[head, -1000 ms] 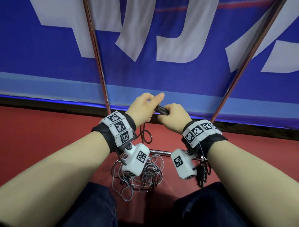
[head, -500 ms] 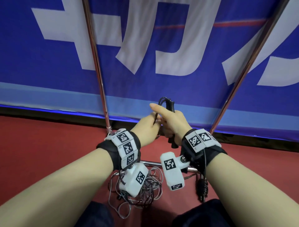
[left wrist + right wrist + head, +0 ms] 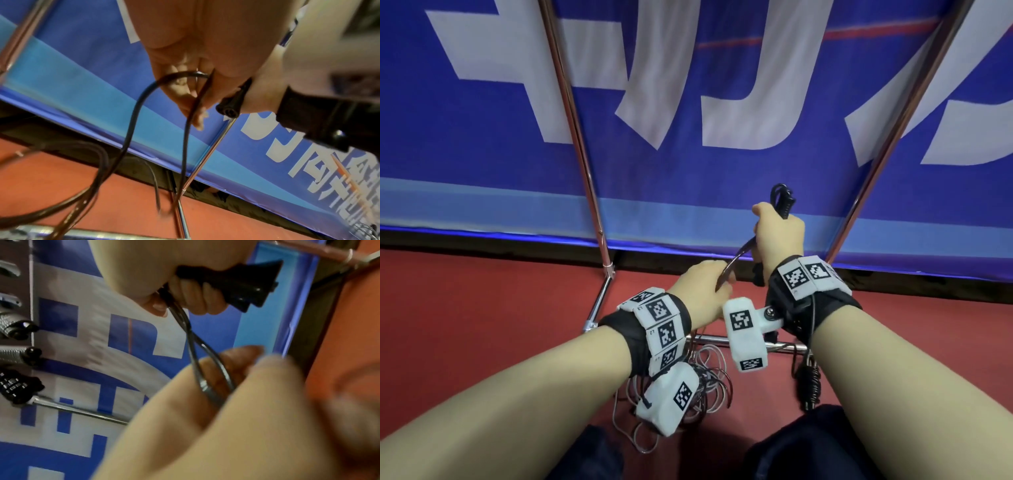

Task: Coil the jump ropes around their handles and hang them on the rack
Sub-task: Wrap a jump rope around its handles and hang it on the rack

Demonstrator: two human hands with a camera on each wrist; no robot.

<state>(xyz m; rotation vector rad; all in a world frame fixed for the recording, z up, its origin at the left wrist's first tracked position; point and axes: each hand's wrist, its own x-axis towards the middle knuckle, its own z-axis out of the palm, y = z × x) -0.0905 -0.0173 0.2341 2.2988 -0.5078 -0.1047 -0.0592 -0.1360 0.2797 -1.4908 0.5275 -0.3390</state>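
Note:
My right hand (image 3: 774,236) grips the black jump-rope handles (image 3: 783,202) upright, their top ends and a bend of rope sticking out above the fist. In the right wrist view the fingers (image 3: 197,300) are curled round the handles (image 3: 236,283). A doubled black rope (image 3: 739,255) runs down from that fist to my left hand (image 3: 720,282), which pinches it lower and to the left. In the left wrist view the rope (image 3: 133,113) loops out of the left fingers (image 3: 185,94) and hangs toward the floor; the handle's butt end (image 3: 229,108) shows beside it.
The chrome rack has two slanted poles (image 3: 582,171) (image 3: 893,137) and a base bar (image 3: 709,340) on the red floor. A tangle of loose ropes (image 3: 710,380) lies under my wrists, with another black handle (image 3: 808,387) beside it. Coiled ropes (image 3: 18,353) hang on the rack. A blue banner stands behind.
The handles went from lying level between both hands to upright in the right hand, which rose. The left hand dropped down and left, drawing the rope out between the hands.

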